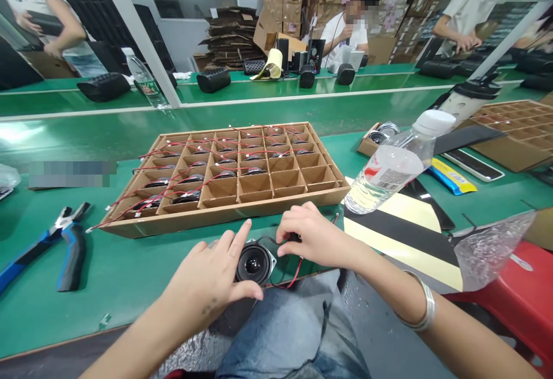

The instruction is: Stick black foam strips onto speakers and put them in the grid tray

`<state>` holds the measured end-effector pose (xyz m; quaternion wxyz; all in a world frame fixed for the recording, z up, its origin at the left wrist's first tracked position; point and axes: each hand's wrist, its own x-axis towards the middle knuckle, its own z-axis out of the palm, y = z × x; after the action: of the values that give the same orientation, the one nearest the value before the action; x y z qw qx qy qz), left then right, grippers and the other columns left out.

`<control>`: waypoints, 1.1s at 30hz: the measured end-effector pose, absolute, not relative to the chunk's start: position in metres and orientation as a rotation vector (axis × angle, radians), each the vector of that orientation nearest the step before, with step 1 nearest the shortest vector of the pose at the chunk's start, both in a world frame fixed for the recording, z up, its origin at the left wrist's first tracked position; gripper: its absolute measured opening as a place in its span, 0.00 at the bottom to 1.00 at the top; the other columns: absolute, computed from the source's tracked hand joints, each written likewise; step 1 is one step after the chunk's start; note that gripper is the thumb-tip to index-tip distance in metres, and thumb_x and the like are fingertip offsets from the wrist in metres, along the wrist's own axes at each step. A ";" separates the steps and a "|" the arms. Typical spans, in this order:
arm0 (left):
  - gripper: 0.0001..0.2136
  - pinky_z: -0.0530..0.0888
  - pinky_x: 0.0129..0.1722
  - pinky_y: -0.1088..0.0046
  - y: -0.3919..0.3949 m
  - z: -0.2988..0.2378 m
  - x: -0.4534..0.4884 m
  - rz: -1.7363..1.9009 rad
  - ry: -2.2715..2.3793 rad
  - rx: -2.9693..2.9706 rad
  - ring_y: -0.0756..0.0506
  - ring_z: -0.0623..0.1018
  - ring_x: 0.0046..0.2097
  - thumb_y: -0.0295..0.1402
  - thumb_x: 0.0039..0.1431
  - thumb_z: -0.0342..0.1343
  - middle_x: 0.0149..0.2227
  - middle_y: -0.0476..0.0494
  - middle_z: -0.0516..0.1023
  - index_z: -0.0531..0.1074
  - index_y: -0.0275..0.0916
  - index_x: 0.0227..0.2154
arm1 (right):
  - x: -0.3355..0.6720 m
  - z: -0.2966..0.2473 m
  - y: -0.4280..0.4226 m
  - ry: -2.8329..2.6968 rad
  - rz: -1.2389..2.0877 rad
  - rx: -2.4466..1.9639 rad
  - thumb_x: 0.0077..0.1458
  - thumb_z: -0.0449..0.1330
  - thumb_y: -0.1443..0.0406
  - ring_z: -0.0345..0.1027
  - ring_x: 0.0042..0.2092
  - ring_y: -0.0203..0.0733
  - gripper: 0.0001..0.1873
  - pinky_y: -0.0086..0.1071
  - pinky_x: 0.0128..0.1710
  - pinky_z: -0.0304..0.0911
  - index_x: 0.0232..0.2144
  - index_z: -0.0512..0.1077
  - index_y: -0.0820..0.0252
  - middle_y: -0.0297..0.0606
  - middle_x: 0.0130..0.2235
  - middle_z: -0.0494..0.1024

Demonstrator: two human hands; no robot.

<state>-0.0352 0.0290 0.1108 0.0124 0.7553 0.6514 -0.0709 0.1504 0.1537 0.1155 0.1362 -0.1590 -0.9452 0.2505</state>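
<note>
Low centre of the frame, between both bare hands: a round black loudspeaker driver [254, 261] trailing thin red and black leads, on a green workbench [108, 304]. Left hand [205, 269] spread, thumb just beside the driver; right hand [309, 238] curled at its far edge, any pinch hidden. Best with fingertips clear of the soft black cone [253, 265].

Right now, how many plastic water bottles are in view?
2. One plastic water bottle tilts close on the right, above the black-and-yellow sheets. Another plastic water bottle stands on the far green bench by the white post. Others may be hidden.
</note>
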 end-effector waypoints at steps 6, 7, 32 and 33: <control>0.25 0.61 0.52 0.64 0.045 0.121 -0.076 0.037 1.516 2.294 0.42 0.64 0.54 0.49 0.52 0.53 0.57 0.46 0.61 0.59 0.50 0.53 | 0.153 0.116 0.163 -2.757 0.840 -0.470 0.46 0.67 0.66 0.61 0.36 0.37 0.07 0.32 0.39 0.46 0.24 0.71 0.60 0.30 0.29 0.70; 0.25 0.61 0.52 0.64 0.046 0.122 -0.076 0.031 1.497 2.292 0.42 0.64 0.54 0.48 0.53 0.54 0.56 0.46 0.62 0.60 0.49 0.52 | 0.154 0.115 0.164 -2.756 0.847 -0.471 0.46 0.67 0.66 0.61 0.36 0.37 0.07 0.32 0.39 0.47 0.24 0.71 0.60 0.30 0.28 0.70; 0.34 0.67 0.34 0.69 0.023 0.093 -0.056 0.068 1.775 2.600 0.46 0.71 0.33 0.43 0.39 0.66 0.47 0.42 0.69 0.62 0.42 0.52 | 0.149 0.106 0.160 -2.927 0.483 -0.150 0.51 0.63 0.61 0.58 0.35 0.37 0.07 0.33 0.35 0.43 0.29 0.74 0.59 0.32 0.29 0.71; 0.34 0.68 0.33 0.69 0.022 0.095 -0.054 0.064 1.793 2.609 0.46 0.71 0.32 0.43 0.39 0.66 0.46 0.42 0.69 0.62 0.41 0.51 | 0.148 0.106 0.160 -2.931 0.464 -0.142 0.51 0.63 0.60 0.58 0.35 0.37 0.08 0.33 0.35 0.43 0.29 0.74 0.59 0.32 0.29 0.70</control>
<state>-0.0535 0.0224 0.0951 -0.0123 0.8239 0.5662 0.0201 0.1483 0.1599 0.1058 0.0853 -0.0476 -0.9830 0.1556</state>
